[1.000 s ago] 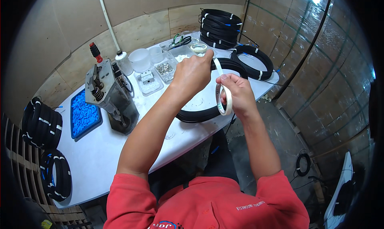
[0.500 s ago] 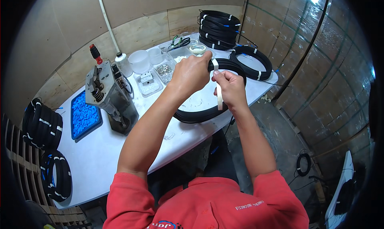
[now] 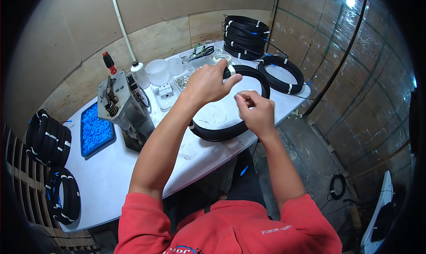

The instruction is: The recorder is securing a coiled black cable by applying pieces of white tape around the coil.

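White counter (image 3: 106, 185) spans my remote view, its near edge just beyond the wearer's red shirt (image 3: 222, 218). Below that edge, against dark trousers (image 3: 242, 189), a blue plug (image 3: 244, 170) shows.

Work position: a black coil (image 3: 219, 134) lies on the counter, near the edge. Right hand (image 3: 258, 112): fingers curled closed, in front of the coil's right side; I cannot tell what the curl contains. Left hand (image 3: 208, 82): over the coil's far left part, thumb spread from the index finger, with a white band (image 3: 231, 70) on the coil just beside them. Whether its hidden fingers grip the coil, I cannot tell.

To the left stand a metal machine (image 3: 120, 103) and a blue tray (image 3: 98, 149). Farther back I find a white tub (image 3: 157, 72), a bottle (image 3: 140, 75) and a roll of tape (image 3: 222, 58). Beyond the tape is a stack of coils (image 3: 244, 43), then the brown wall (image 3: 155, 5).

Caution: in my judgement, an uneven pull could drag the coil over the edge. A lightly pressed band could peel. Should the plug belong to this coil, a snag could tug it.

Markings: pale lettering and a badge on the shirt, not transcribed. I can read no writing on the band.
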The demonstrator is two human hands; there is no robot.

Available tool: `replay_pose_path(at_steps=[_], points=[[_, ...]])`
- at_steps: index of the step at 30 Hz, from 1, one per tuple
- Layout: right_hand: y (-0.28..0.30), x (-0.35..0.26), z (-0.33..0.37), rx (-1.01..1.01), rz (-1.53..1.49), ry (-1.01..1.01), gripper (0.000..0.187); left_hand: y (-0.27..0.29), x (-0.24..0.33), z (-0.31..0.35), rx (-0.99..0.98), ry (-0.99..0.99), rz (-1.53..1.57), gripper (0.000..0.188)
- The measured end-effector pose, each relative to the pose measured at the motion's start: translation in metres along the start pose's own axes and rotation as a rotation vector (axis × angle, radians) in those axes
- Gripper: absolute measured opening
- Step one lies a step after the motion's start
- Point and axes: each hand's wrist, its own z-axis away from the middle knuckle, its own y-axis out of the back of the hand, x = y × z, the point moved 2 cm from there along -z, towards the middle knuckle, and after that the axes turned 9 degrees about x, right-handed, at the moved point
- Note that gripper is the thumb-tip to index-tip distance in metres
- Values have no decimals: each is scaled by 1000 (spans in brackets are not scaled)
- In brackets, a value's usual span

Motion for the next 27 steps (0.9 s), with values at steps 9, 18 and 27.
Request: replay_pose_path(at_steps=[9, 18, 27], points=[[51, -18, -36, 249, -9, 406, 59, -7, -7, -3, 8, -21, -91, 38], [45, 3, -91, -248, 355, 323, 39, 8, -12, -2, -90, -125, 119, 46], [39, 23, -89, -347, 242, 246, 41, 25, -49, 28, -260, 129, 105, 35]])
